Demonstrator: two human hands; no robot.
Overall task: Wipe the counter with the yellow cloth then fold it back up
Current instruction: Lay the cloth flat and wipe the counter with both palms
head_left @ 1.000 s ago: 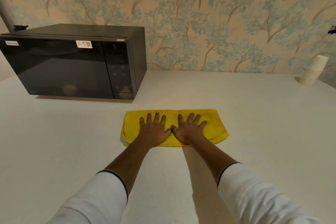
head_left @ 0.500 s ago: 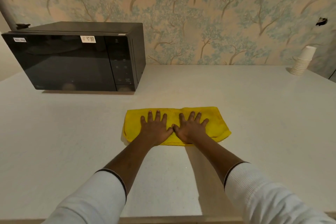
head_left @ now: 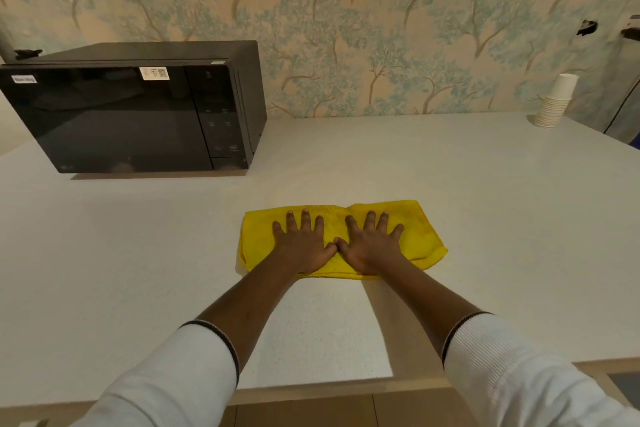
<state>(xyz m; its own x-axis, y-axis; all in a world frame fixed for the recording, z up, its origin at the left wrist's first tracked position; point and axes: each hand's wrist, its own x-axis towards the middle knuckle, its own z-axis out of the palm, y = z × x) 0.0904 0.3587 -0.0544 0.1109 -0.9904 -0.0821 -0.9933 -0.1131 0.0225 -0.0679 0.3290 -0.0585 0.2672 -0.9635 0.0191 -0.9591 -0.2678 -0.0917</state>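
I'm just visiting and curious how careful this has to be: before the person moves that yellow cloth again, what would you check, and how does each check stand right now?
1. Both palms flat on the yellow cloth: ok, left hand and right hand press it side by side.
2. Cloth folded: ok, it lies as a doubled rectangle.
3. Cloth fully on the counter: ok.
4. Microwave away from the cloth: ok.
5. Stack of paper cups out of reach of a sweep: ok.
6. Counter already clean: cannot tell.
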